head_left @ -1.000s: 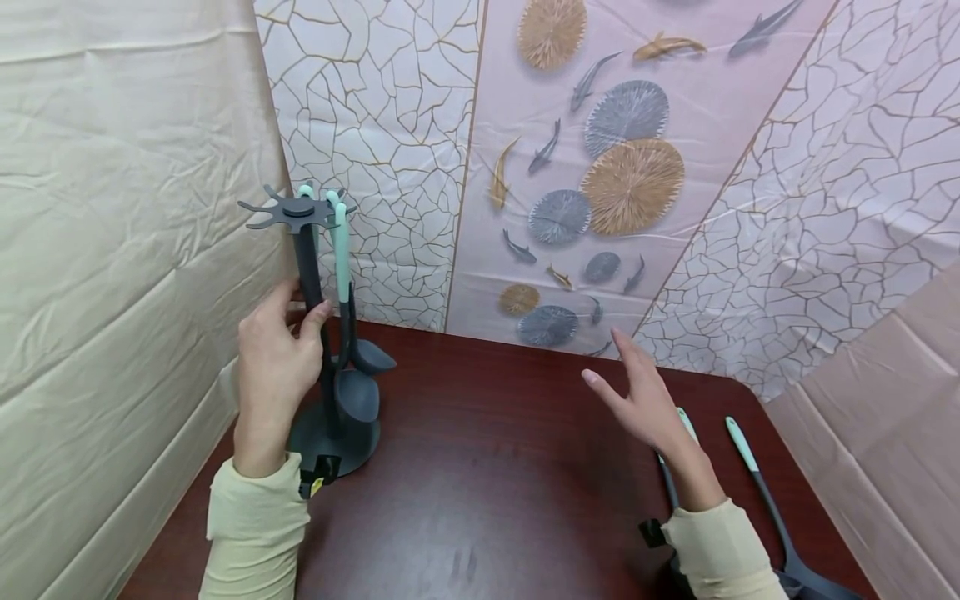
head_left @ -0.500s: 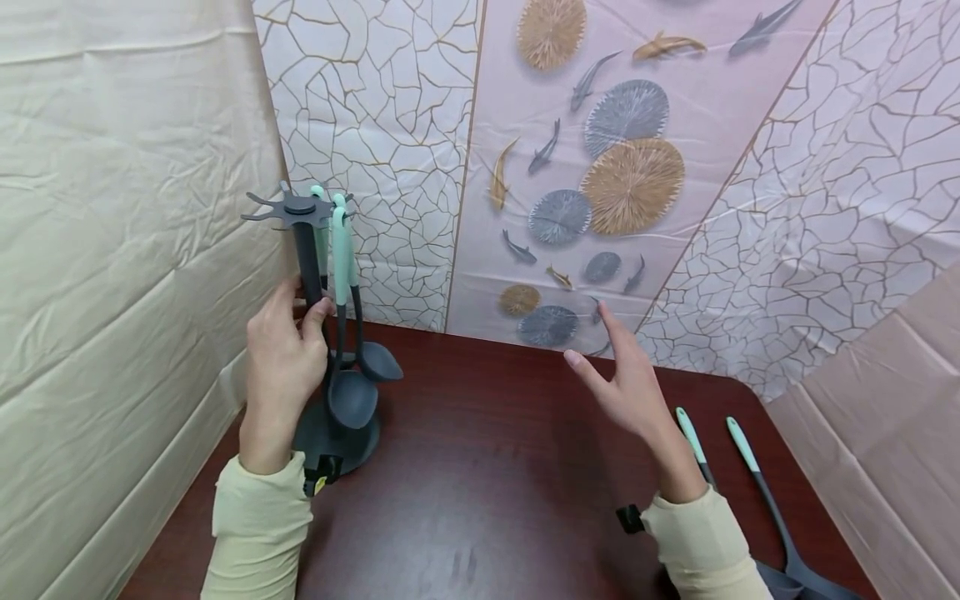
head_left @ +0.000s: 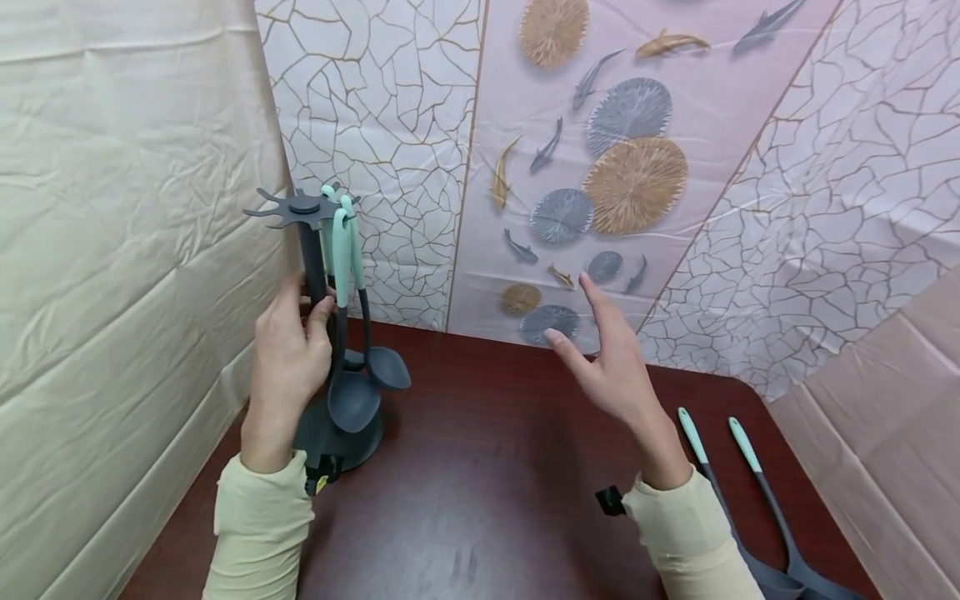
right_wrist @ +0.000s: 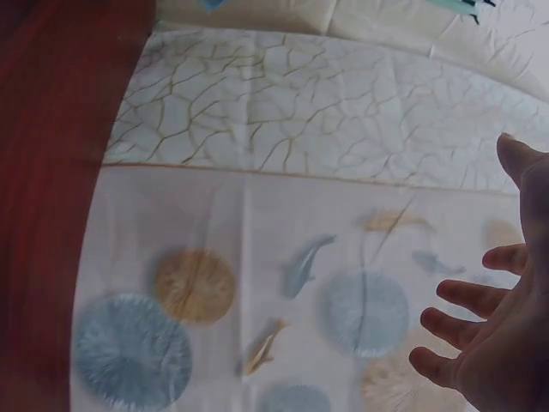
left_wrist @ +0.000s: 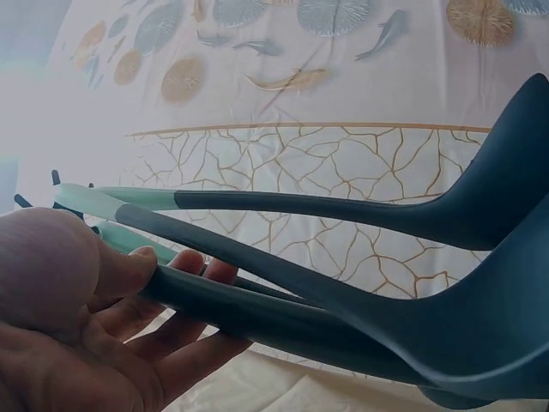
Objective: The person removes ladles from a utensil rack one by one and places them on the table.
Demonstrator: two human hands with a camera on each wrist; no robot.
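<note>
A dark grey utensil stand [head_left: 337, 454] with a ring of hooks on top is upright at the table's left. My left hand [head_left: 288, 358] grips its pole [left_wrist: 283, 330], thumb on the near side and fingers behind. Mint-handled kitchen utensils hang from the hooks on the right. The nearest has a deep ladle-like bowl [head_left: 354, 404]; another rounded head [head_left: 388, 368] hangs beside it. A third handle shows behind, its head mostly hidden. My right hand [head_left: 611, 371] hovers over the table's right half, fingers spread and holding nothing, also visible in the right wrist view.
Two more mint-handled utensils lie at the right of the dark red table [head_left: 480, 492]: one handle [head_left: 693, 437] beside my right forearm, another handle [head_left: 742, 446] farther right. Their dark heads overlap near the bottom edge. Cloth walls [head_left: 142, 250] enclose the table's left, back and right.
My right hand has moved left and away from me. My left hand has shifted slightly right, and the stand's hooks have turned, with the hanging utensils swinging round toward the front and right.
</note>
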